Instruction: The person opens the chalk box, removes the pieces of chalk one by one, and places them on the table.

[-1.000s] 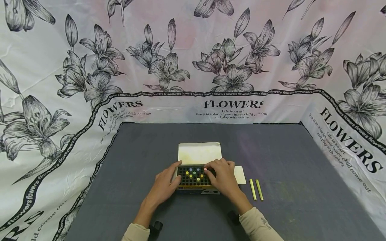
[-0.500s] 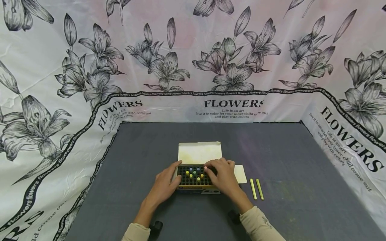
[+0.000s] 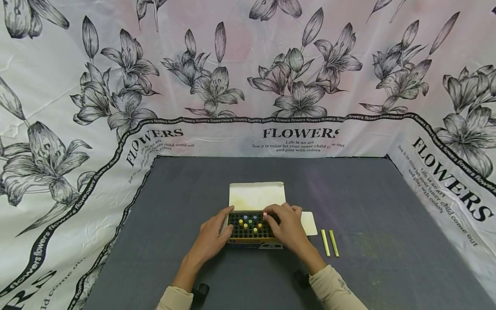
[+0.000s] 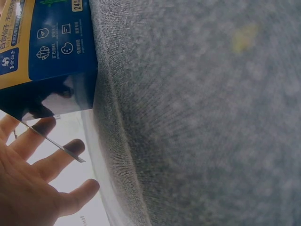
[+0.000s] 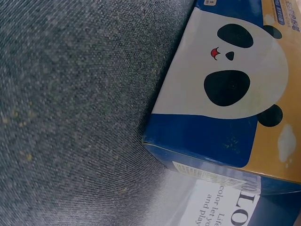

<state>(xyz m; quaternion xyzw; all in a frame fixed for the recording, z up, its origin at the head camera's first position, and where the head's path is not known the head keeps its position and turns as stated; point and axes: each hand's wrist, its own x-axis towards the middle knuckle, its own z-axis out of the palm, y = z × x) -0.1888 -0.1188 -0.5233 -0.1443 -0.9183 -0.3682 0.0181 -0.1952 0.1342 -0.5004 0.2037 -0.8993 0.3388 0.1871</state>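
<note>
A blue and yellow chalk box [image 3: 248, 242] stands in the middle of the table, its black tray [image 3: 237, 232] full of round holes. Several yellow, blue and green chalk ends stick up from the tray. At its back right corner, the thumb and index finger of my right hand [image 3: 287, 224] pinch a pink chalk stick [image 3: 265, 214], of which only the end shows. My left hand [image 3: 211, 234] rests against the box's left side. In the left wrist view its extended fingers [image 4: 56, 162] spread beside a thin side flap [image 4: 54, 142].
The box's white lid [image 3: 256, 196] is folded back behind it, and a white side flap [image 3: 308, 224] sticks out to the right. Two yellowish chalk sticks [image 3: 325, 243] lie side by side on the grey tabletop [image 3: 372, 215]. Flower-printed cloth [image 3: 217, 137] surrounds the table's back and sides.
The pink chalk's end has shifted very slightly toward the back of the tray with my right fingertips. My left hand and the box have stayed in place.
</note>
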